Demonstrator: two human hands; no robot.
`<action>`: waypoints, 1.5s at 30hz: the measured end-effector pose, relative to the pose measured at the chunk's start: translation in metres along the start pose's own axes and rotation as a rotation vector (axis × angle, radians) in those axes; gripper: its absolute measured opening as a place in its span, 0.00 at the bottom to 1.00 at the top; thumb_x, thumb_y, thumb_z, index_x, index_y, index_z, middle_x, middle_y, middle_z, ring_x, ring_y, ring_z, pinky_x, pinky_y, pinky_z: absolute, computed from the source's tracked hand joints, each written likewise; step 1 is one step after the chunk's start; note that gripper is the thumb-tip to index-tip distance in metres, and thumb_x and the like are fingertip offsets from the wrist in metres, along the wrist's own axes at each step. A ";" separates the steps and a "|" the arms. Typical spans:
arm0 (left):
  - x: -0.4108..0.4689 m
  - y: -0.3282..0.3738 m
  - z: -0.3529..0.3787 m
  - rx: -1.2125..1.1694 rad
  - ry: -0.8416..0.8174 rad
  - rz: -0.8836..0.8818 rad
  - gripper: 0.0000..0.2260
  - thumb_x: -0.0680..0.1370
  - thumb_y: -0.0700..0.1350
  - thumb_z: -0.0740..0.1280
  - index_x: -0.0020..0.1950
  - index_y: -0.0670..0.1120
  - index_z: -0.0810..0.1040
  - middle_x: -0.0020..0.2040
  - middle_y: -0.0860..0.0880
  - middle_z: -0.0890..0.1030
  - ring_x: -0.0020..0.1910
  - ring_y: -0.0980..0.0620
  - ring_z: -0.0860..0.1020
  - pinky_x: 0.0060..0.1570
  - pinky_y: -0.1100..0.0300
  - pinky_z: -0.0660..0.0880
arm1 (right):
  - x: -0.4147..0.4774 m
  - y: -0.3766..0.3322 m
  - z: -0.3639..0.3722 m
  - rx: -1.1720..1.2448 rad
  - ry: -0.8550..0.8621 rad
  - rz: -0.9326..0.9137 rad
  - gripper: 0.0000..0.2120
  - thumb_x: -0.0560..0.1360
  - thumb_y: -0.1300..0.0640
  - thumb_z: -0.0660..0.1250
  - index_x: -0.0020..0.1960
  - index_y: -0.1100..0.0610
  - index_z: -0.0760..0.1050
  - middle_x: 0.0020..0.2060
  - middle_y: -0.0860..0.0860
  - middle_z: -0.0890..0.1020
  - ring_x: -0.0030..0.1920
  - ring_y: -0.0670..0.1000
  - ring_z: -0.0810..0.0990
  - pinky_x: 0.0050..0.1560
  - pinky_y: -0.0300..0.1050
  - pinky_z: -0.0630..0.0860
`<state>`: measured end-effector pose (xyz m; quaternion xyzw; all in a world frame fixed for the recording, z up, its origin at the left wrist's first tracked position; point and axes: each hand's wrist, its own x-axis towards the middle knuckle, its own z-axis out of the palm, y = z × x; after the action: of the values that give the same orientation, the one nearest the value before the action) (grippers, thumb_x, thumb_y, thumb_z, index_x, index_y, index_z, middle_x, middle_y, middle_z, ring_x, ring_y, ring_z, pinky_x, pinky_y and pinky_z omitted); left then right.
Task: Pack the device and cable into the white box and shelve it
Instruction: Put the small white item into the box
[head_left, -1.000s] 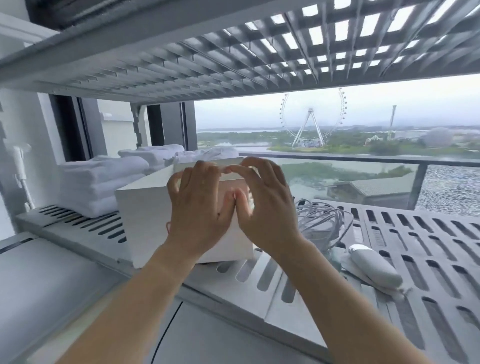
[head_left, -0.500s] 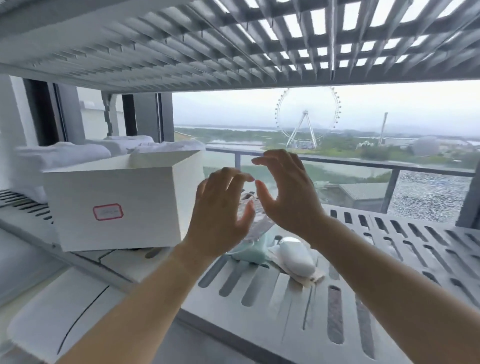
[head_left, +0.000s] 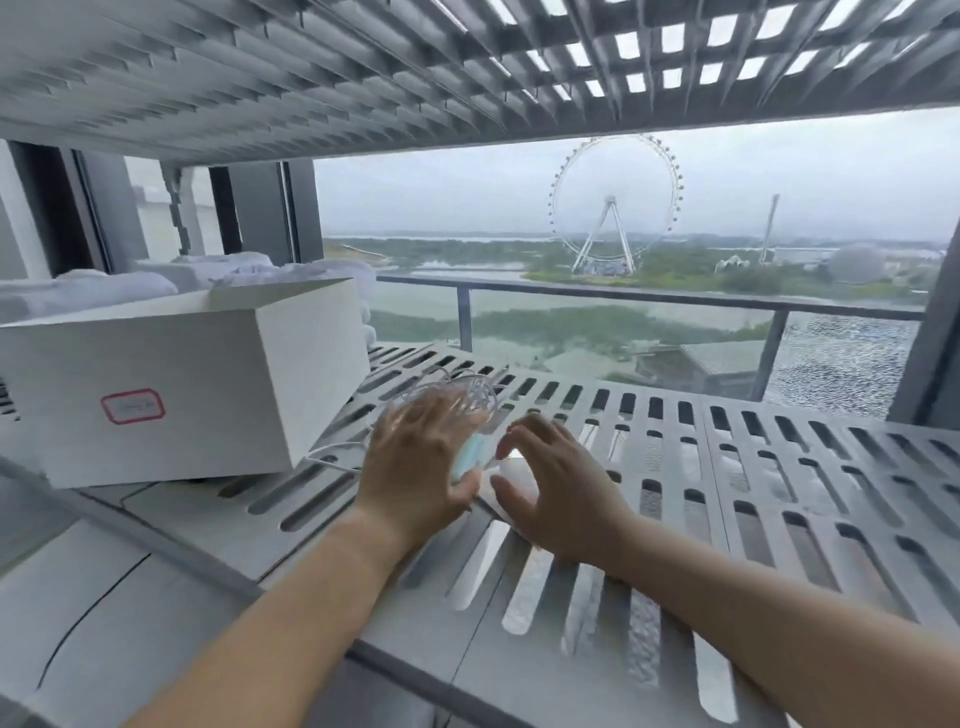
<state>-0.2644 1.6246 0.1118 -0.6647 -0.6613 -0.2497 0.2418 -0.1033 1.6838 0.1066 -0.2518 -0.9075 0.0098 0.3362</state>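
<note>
The cable (head_left: 470, 389) and device (head_left: 512, 469), near the front edge of the shelf (head_left: 727, 467) beside the white box (head_left: 208, 395), are best gathered loops and all, the left hand (head_left: 415, 467) and right hand (head_left: 553, 491) being spread wide, nothing gripped.

The box (head_left: 171, 395) is plain white, its small front label (head_left: 133, 406) outlined in red. The shelf (head_left: 779, 467) under it is pale grey with rows of dark oblong slots, and the upper shelf (head_left: 363, 67) is the same grey in a square lattice. The cable (head_left: 470, 387) looks clear to whitish, the device (head_left: 467, 460) shows a pale mint green, and the towels (head_left: 93, 293) behind are white.
</note>
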 end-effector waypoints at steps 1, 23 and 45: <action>-0.001 -0.002 0.001 0.003 -0.020 -0.012 0.25 0.72 0.55 0.65 0.69 0.59 0.65 0.73 0.54 0.62 0.73 0.53 0.58 0.70 0.46 0.55 | 0.000 0.000 0.002 0.007 -0.042 0.030 0.16 0.72 0.44 0.63 0.53 0.54 0.73 0.54 0.50 0.75 0.55 0.52 0.74 0.55 0.50 0.74; -0.006 -0.012 0.003 -0.049 -0.112 -0.114 0.29 0.70 0.58 0.68 0.70 0.62 0.63 0.77 0.52 0.53 0.75 0.53 0.49 0.72 0.42 0.48 | -0.003 0.003 -0.001 0.224 -0.083 0.067 0.20 0.70 0.49 0.69 0.59 0.54 0.73 0.59 0.49 0.75 0.59 0.48 0.74 0.61 0.41 0.69; -0.001 0.008 -0.003 -0.099 -0.088 0.242 0.13 0.73 0.52 0.70 0.57 0.55 0.80 0.49 0.52 0.85 0.46 0.52 0.82 0.54 0.58 0.73 | 0.014 0.023 -0.029 0.099 -0.295 0.137 0.21 0.68 0.50 0.71 0.60 0.52 0.75 0.58 0.48 0.76 0.51 0.43 0.70 0.51 0.34 0.65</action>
<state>-0.2565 1.6217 0.1130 -0.7609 -0.5733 -0.2216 0.2078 -0.0841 1.7055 0.1332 -0.2918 -0.9262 0.1140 0.2098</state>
